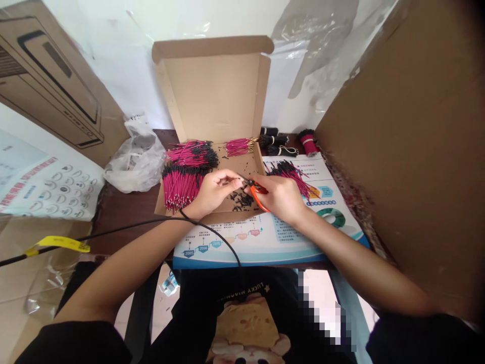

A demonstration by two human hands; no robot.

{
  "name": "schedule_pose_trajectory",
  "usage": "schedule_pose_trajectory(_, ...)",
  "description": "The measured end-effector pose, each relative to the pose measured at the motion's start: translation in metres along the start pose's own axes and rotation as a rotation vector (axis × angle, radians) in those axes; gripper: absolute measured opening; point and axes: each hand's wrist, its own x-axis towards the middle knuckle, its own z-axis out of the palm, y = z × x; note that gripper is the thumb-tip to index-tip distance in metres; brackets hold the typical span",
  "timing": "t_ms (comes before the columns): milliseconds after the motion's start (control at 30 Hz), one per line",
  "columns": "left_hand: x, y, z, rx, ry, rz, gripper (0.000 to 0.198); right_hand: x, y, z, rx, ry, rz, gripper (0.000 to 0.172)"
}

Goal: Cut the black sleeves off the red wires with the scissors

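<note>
My left hand (214, 191) pinches a thin dark wire end (243, 179) between thumb and fingertips, just above the open cardboard box (215, 96). My right hand (279, 196) is shut on orange-handled snips (257, 197), whose tip sits at that wire end. Below my hands, small black scraps (239, 201) lie in the box. A large pile of pink wires with black ends (182, 187) lies in the box at left, with a gold-tipped pink bundle (238, 147) behind it. Another loose pink bunch (290, 177) rests on a printed paper sheet (261, 237).
Black wire bundles (273, 140) and a red bundle (308, 143) stand at the back. A plastic bag (135, 162) lies left of the box. A black cable with yellow tape (60, 244) crosses under my left forearm. Cardboard panels flank the dark table.
</note>
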Motion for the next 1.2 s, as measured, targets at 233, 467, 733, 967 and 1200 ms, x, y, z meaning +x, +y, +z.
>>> schedule_pose_trajectory(233, 0.0004, 0.0044, 0.0007, -0.002, 0.024, -0.003, 0.023, 0.0007, -0.0005, -0.0040, -0.041, 0.049, -0.038, 0.033)
schedule_pose_trajectory(467, 0.0011, 0.0008, -0.0005, 0.038, 0.023, 0.005, 0.025, 0.0005, -0.0009, -0.0028, -0.055, 0.008, -0.050, 0.036)
schedule_pose_trajectory(733, -0.0012, 0.0007, 0.0016, 0.096, 0.027, 0.066, 0.026, 0.0002, 0.0021, -0.0037, -0.098, 0.005, -0.116, 0.039)
schedule_pose_trajectory(967, -0.0059, -0.0023, 0.0027, 0.177, 0.061, 0.086, 0.025, -0.0002, 0.0063, -0.0046, -0.174, -0.006, -0.178, 0.038)
schedule_pose_trajectory(1200, -0.0027, -0.0007, 0.0045, 0.147, 0.055, 0.086, 0.020, 0.0011, 0.0052, -0.0007, -0.092, -0.024, -0.058, 0.039)
